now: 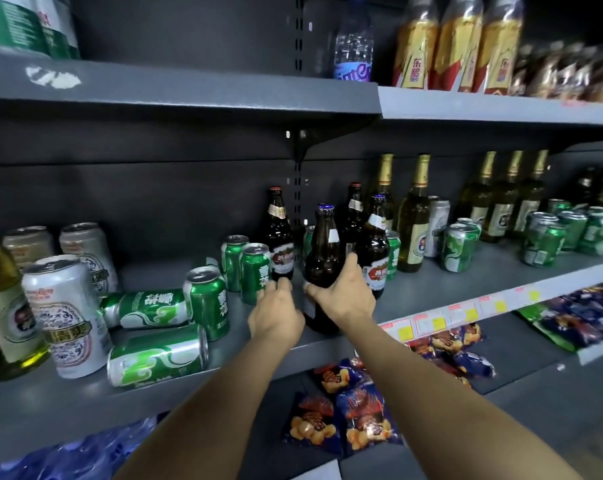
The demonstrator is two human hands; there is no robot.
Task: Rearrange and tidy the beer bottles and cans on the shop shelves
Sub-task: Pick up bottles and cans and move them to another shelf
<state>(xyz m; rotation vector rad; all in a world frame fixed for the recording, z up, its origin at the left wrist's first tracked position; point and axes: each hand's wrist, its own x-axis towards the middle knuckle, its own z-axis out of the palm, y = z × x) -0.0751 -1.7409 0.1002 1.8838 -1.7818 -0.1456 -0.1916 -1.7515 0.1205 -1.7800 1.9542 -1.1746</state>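
a: what is going on at the shelf right now?

b: a person is partway through tidying the beer. the right hand grips a dark brown bottle with a blue cap, low on its body. the bottle stands upright near the front edge of the middle shelf, just in front of three more brown bottles.

a: how are the fingers of that hand?

b: curled round the bottle, thumb up on the right side, the other fingers wrapped across the front. whether the bottle rests on the shelf or is just lifted, i cannot tell.

a: and the other hand?

b: the left hand is just beside the bottle, on its left. its fingers are loosely bent and hold nothing; the tips reach toward the bottle's lower side and an upright green can, but i cannot tell if they touch either.

a: what does the next move call for?

b: probably setting this bottle in line with the other brown ones, keeping it upright and clear of the cans beside it. much is left: two green cans lie on their sides to the left, and white cans and pale green bottles are mixed along the shelf.
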